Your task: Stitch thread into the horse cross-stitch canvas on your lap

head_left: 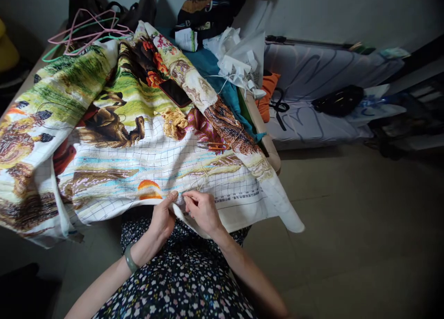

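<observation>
A large cross-stitch canvas (114, 164) with a printed grid and stitched pictures spreads over the table and hangs toward my lap. My left hand (163, 221) is closed on its near edge, thumb on top and fingers underneath. Just to the right, my right hand (205, 213) pinches at the cloth surface with thumb and forefinger; what lies between the fingertips is too small to make out. Pale yellow thread (204, 172) trails over the canvas above the right hand. Farther up lie a bundle of yellow thread (174, 123) and a dark phone (175, 93).
The canvas's rolled right side (225, 116) runs diagonally along the table edge. Pink and green hangers (92, 29) lie at the back left. White plastic bags (239, 62) sit at the back right, beside an orange cloth (268, 96). A covered couch (312, 122) stands farther right.
</observation>
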Demonstrator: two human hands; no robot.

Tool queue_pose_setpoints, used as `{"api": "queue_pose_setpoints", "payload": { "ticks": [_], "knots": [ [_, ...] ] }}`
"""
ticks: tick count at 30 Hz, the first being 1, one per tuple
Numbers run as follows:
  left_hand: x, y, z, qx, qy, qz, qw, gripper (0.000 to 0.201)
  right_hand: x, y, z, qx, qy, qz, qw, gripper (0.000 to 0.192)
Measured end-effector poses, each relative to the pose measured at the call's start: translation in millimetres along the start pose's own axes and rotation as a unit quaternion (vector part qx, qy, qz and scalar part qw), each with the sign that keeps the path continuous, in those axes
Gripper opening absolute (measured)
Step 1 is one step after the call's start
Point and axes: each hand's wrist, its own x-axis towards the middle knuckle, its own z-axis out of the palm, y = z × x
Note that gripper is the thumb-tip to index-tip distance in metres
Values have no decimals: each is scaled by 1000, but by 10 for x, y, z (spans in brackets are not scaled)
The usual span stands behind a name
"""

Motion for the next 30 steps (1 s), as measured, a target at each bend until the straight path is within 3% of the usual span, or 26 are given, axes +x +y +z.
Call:
{"api": "queue_pose_setpoints", "payload": {
  "ticks": [7, 16, 25, 30],
  "knots": [
    [-8, -12, 17, -12, 5, 16, 1000, 18, -27, -70, 149, -142, 72, -10, 987, 20],
    [-18, 35, 52, -2, 22, 23, 1000, 25, -25, 51, 138, 61, 24, 24, 998, 14],
    [-26, 55, 55, 20, 25, 16, 999, 21, 26, 79, 246, 138, 49, 68, 987, 15],
    [-48, 38, 41, 24, -21, -10, 999, 21, 58, 11, 234, 195, 77, 120, 970, 16]
  ]
}}
